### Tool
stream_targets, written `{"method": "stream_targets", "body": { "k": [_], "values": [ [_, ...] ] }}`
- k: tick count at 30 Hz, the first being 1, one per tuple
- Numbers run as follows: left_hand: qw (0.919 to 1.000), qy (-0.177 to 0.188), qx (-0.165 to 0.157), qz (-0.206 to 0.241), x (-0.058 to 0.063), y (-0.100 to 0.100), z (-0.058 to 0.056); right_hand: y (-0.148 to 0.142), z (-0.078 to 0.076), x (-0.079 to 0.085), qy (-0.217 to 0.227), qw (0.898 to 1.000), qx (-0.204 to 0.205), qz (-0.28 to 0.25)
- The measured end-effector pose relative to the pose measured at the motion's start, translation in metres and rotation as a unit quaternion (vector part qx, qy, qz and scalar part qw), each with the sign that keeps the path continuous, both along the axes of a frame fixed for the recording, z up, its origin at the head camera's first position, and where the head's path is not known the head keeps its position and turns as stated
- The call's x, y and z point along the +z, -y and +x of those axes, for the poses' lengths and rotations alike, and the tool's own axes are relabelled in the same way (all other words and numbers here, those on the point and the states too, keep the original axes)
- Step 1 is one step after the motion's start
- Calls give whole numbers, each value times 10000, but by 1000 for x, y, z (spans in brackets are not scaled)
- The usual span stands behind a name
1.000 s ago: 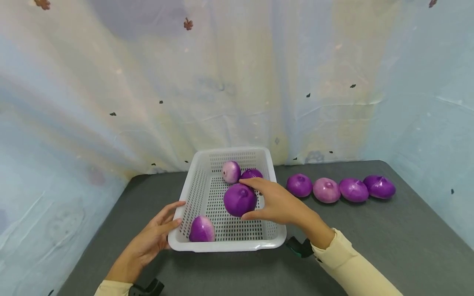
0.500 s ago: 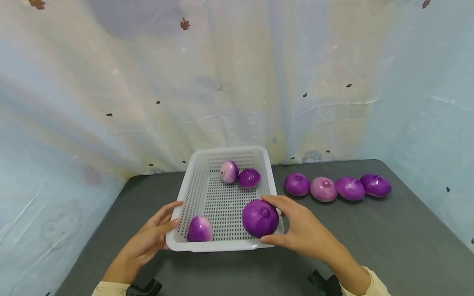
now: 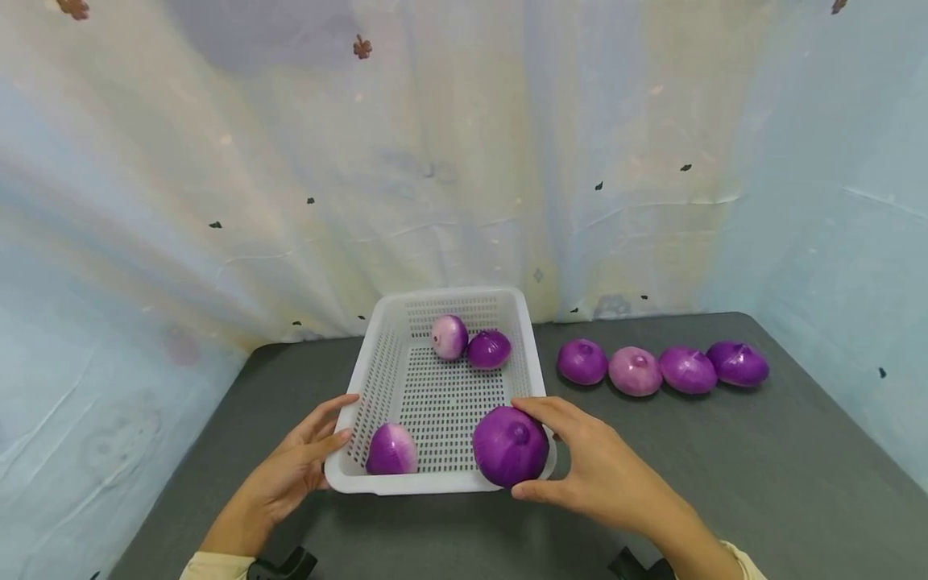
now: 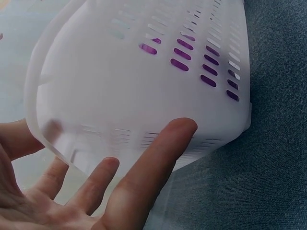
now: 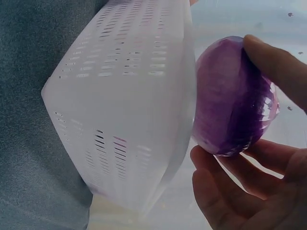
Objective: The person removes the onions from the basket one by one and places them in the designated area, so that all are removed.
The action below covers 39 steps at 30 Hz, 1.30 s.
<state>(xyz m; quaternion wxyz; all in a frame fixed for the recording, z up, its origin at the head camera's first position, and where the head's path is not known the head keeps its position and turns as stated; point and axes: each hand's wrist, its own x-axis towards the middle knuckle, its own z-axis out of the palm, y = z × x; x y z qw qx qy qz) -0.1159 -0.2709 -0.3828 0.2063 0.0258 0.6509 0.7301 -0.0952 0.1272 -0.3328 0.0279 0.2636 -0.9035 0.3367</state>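
Note:
My right hand [image 3: 598, 471] holds a large purple onion [image 3: 511, 447] between thumb and fingers over the near right corner of a white plastic basket [image 3: 442, 483]. In the right wrist view the onion [image 5: 235, 96] lies just above the basket's rim. At the basket's left side my left hand [image 3: 286, 471] grips the rim, thumb outside and forefinger at the top edge. Inside are a pale purple-white onion [image 3: 449, 337] and a dark purple onion [image 3: 489, 350] at the far end. Another purple-white onion [image 3: 392, 449] sits in the near left corner.
Several onions stand in a row right of the basket, among them a pink one [image 3: 635, 371] and a dark purple one [image 3: 737, 364] at the right end. A dark grey cloth [image 3: 725, 483] covers the table. A patterned curtain [image 3: 449, 161] hangs behind.
My right hand has carried the large onion from the basket's middle toward the near right corner, uncovering the dark onion at the far end. The left hand stays at the rim.

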Motion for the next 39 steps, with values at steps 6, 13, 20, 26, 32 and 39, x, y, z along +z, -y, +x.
{"method": "stream_targets", "body": {
  "k": [6,13,20,26,32,39],
  "values": [
    [10000,24,14,40,-1,0,-1,-3,-3,1,-82,9999,5,-80],
    [10000,-15,-20,68,-1,0,0,-14,-13,1,-132,9998,-87,-117],
    [9999,6,-59,125,-1,-1,-1,-29,-26,-2,-128,9995,-296,-36],
    [9999,32,-56,118,-2,0,-2,-43,-35,-4,-117,9990,-441,-8],
    [9999,68,-14,100,-1,-1,-1,-58,-48,-11,74,9989,-451,-66],
    [9999,91,12,88,1,0,0,-77,-60,-23,152,9989,-450,35]
  ]
}}
